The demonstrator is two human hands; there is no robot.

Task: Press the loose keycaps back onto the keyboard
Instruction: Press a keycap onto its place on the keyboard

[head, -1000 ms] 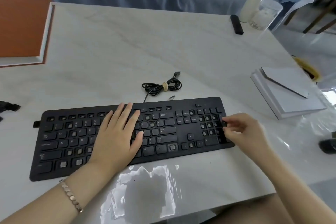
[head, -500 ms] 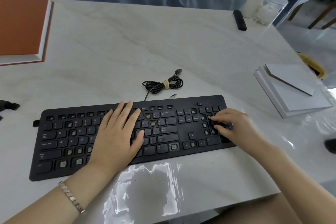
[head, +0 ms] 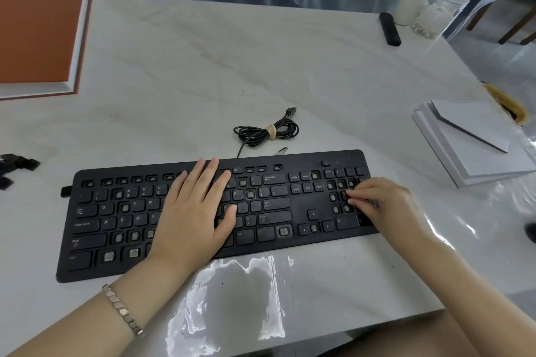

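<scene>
One head view. Black keyboard [head: 301,206], flat on the marble table [head: 232,66] near its front edge, many sockets bare. The keys beneath both hands are hidden. Loose keycaps [head: 20,164] lie at the table's left edge, partly cut off. Left hand [head: 191,211]: flat on the keyboard's middle, fingers straight, grasping nothing. Right hand [head: 385,203]: fingers bent onto the number pad, blurred; whether it pinches a keycap cannot be told.
</scene>
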